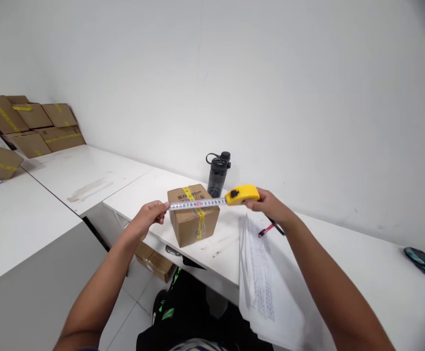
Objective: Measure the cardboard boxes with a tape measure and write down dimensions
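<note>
A small cardboard box (193, 228) with yellow tape and dark print stands on the white table near its front edge. Stretched across the box is the blade of a yellow tape measure (242, 194), its numbers facing me. My right hand (265, 202) grips the yellow case to the right of the box. At the box's left side, my left hand (154, 213) pinches the blade's end between thumb and fingers. Whether the blade touches the box, I cannot tell.
Behind the box stands a dark water bottle (217, 175). Handwritten papers (258, 273) and a pink pen (266, 230) lie on the right. Several taped boxes (61, 139) are stacked at far left. Another box (156, 261) sits below the table. A dark blue object (422, 261) lies far right.
</note>
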The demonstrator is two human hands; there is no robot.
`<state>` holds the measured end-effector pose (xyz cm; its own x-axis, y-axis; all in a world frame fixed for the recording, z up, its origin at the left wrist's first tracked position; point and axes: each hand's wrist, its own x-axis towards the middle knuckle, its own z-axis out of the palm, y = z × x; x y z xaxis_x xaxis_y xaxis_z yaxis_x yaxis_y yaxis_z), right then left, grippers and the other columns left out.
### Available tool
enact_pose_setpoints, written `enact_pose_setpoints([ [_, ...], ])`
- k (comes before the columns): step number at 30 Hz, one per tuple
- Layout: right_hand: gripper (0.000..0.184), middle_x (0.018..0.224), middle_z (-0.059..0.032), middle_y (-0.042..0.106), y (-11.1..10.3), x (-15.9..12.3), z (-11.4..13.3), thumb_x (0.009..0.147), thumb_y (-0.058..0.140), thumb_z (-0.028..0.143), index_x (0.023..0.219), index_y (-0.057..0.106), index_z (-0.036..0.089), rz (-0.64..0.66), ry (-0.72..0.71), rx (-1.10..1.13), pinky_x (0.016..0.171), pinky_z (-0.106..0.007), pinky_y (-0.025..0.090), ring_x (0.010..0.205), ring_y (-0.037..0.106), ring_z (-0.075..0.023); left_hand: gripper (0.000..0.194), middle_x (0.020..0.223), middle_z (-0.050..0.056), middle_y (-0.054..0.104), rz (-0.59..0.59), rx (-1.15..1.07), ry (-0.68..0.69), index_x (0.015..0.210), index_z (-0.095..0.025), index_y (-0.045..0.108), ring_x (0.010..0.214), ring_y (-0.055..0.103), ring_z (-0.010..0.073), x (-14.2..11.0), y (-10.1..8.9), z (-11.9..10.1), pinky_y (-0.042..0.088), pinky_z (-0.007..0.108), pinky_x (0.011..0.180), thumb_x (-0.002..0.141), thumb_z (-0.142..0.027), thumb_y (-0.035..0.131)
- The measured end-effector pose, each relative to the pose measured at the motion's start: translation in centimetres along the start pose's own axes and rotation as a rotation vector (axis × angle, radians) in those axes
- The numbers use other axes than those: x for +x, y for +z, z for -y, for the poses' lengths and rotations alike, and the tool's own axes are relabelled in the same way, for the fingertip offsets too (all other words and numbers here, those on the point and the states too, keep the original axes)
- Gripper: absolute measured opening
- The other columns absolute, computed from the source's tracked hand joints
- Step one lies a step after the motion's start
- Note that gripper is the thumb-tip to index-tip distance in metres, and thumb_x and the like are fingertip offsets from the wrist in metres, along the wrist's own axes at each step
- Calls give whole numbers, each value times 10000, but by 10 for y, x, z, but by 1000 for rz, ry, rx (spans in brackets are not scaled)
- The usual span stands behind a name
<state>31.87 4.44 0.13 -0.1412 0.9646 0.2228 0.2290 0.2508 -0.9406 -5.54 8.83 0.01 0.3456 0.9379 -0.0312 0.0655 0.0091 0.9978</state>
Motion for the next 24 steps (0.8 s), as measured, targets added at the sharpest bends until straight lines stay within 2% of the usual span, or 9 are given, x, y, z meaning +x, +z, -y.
enact_pose_setpoints([
  [2, 493, 728, 28, 573, -10, 19, -14, 710, 771, 540, 1043, 642, 200, -57, 45, 65, 512, -250, 364, 551, 426, -90, 454, 601, -44, 475, -65, 32, -31, 638, -173, 486, 538, 433, 82, 14, -6, 9, 377, 243, 581, 714, -550, 728],
  [4, 506, 660, 59, 504, -7, 34, -24, 697, 758, 566, 1012, 629, 191, -60, 66, 72, 487, -243, 310, 515, 347, -75, 466, 587, -47, 459, -94, 82, -50, 629, -174, 484, 520, 419, 81, 22, -5, 18, 358, 242, 559, 729, -578, 694],
  [7, 521, 751, 25, 582, 11, 48, -29, 662, 800, 502, 1057, 643, 200, -29, 92, 32, 510, -236, 322, 590, 430, -93, 504, 559, -46, 439, -91, 145, -52, 591, -180, 455, 492, 397, 82, 26, 4, 27, 324, 243, 529, 770, -624, 613],
  [11, 517, 965, -46, 683, 31, 52, -22, 667, 810, 435, 1112, 656, 222, -8, 105, -19, 597, -266, 403, 786, 566, -164, 472, 523, -55, 387, -27, 229, -63, 594, -191, 460, 471, 345, 91, 30, 17, 29, 267, 246, 492, 774, -606, 596],
  [15, 526, 1074, -71, 696, 30, 49, -16, 658, 807, 400, 1123, 646, 215, 12, 99, -29, 758, -336, 471, 932, 606, -214, 458, 541, -53, 379, -33, 274, -56, 634, -194, 493, 487, 326, 103, 32, 21, 28, 251, 252, 480, 784, -621, 565],
  [17, 534, 1043, -53, 691, 27, 46, -14, 638, 815, 396, 1109, 640, 215, -11, 94, -66, 794, -351, 469, 931, 600, -210, 483, 549, -50, 378, -38, 284, -43, 626, -199, 470, 491, 330, 106, 33, 19, 28, 262, 257, 483, 799, -645, 529],
  [22, 445, 894, -19, 653, 27, 22, 4, 636, 797, 495, 945, 652, 209, -159, 7, -408, 681, -324, 452, 790, 567, -188, 454, 551, -35, 435, -11, 311, 14, 584, -192, 454, 513, 396, 108, 35, 7, 16, 315, 256, 529, 803, -578, 551],
  [24, 509, 908, -30, 670, 36, 3, 18, 658, 776, 554, 1004, 630, 212, -194, -28, -514, 634, -305, 452, 760, 588, -190, 416, 550, -24, 476, -14, 322, 46, 589, -186, 496, 531, 439, 116, 40, 1, 3, 347, 259, 551, 791, -544, 561],
])
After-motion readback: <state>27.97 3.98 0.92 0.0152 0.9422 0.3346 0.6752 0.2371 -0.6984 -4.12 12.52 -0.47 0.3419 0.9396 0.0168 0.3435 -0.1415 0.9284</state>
